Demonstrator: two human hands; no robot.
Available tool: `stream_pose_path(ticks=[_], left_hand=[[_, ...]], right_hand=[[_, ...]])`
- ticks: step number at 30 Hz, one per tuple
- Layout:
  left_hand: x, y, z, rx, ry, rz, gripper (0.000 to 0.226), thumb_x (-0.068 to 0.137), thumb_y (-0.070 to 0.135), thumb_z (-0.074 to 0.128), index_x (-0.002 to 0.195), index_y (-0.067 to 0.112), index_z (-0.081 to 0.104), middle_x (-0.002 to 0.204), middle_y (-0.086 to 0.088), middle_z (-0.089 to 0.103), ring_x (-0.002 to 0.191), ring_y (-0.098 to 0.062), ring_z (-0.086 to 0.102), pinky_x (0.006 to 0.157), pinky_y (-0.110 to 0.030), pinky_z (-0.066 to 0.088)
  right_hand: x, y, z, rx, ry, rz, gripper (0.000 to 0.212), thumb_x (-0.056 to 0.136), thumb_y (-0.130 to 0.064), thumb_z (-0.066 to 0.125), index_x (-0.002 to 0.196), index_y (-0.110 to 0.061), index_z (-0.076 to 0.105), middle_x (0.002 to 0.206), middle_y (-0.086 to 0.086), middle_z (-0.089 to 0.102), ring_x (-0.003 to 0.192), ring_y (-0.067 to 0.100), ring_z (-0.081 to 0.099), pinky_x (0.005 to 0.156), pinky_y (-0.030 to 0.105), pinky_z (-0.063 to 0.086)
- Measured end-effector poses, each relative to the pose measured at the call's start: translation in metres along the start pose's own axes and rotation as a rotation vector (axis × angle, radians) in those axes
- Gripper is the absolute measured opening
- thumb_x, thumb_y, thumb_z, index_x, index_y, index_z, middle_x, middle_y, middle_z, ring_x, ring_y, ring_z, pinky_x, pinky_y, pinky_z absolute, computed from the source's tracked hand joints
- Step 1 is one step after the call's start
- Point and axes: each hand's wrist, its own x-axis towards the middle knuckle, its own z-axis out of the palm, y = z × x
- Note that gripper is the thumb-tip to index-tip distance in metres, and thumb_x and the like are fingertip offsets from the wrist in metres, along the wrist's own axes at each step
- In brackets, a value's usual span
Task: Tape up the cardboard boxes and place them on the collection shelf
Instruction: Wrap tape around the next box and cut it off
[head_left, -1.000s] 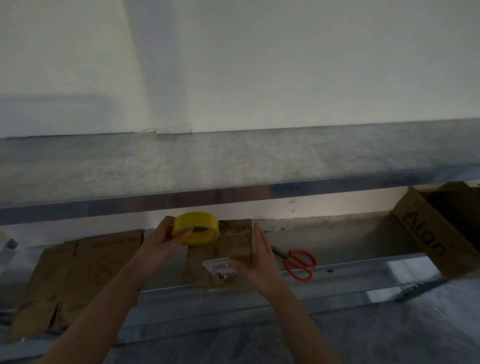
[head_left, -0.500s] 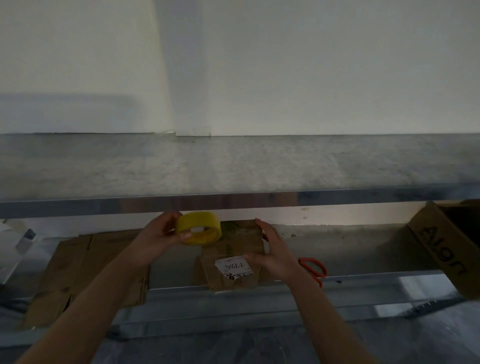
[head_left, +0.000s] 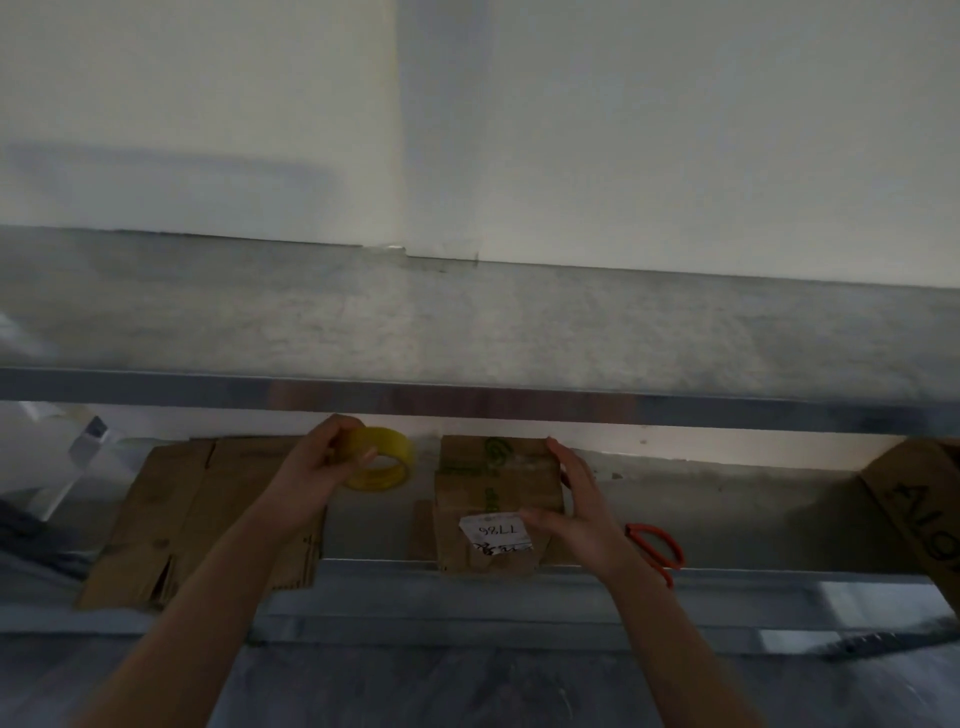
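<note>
- Cardboard box sits on lower shelf, labelled side up.
- Your right hand lies open against its right side.
- Your left hand grips yellow tape roll just left of box.

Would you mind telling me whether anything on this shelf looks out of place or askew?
The small cardboard box juts past the shelf's front edge, steadied by the right hand. Flattened cardboard at the left overhangs too. Orange-handled scissors lie loose near that edge.

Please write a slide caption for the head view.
Left hand holds yellow tape roll; right hand steadies small cardboard box.
</note>
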Motion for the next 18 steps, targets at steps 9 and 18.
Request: stream_pose_path(ticks=[9,18], left_hand=[[0.005,-0.037,0.031,-0.139,0.053,-0.254,0.021,0.09,0.019,0.064,0.111,0.015,0.058,0.111,-0.011,0.059,0.093,-0.018,0.056,0.077,-0.025,0.044],[-0.007,-0.032,0.032,-0.074,0.005,-0.246,0.034,0.077,0.034,0.074,0.101,0.018,0.057,0.095,-0.006,0.057,0.087,-0.02,0.054,0.073,-0.03,0.042]], right_hand=[[0.0,0.003,0.002,0.043,-0.009,0.02,0.087,0.079,-0.016,0.08,0.146,-0.04,0.03,0.143,-0.02,0.036,0.128,-0.007,0.04,0.109,0.031,0.042],[0.0,-0.001,0.003,0.076,-0.017,0.032,0.089,0.079,-0.02,0.08,0.147,-0.042,0.027,0.147,-0.012,0.037,0.126,-0.008,0.041,0.105,0.024,0.042]])
